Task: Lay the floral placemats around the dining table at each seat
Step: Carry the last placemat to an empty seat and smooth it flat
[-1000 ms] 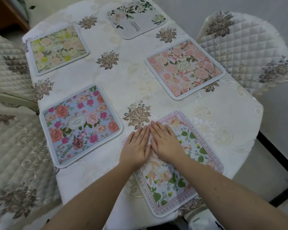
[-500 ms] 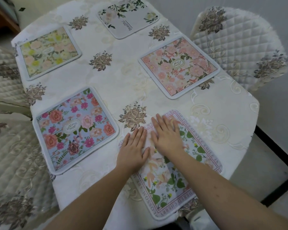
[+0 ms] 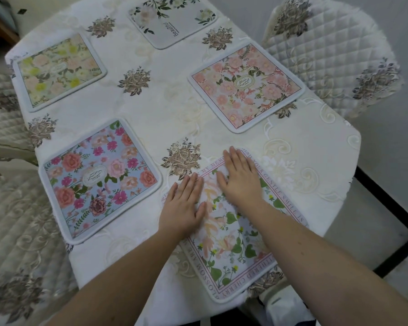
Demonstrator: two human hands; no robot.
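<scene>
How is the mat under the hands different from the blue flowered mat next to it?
The mat under the hands has a pale ground and a pink border line with printed words around it; the blue flowered mat has a plain pale rim and an oval label in the middle. Both the left hand and the right hand press flat on the first; the blue one lies untouched. Both are floral, round-cornered, and lie flat on the tablecloth.
</scene>
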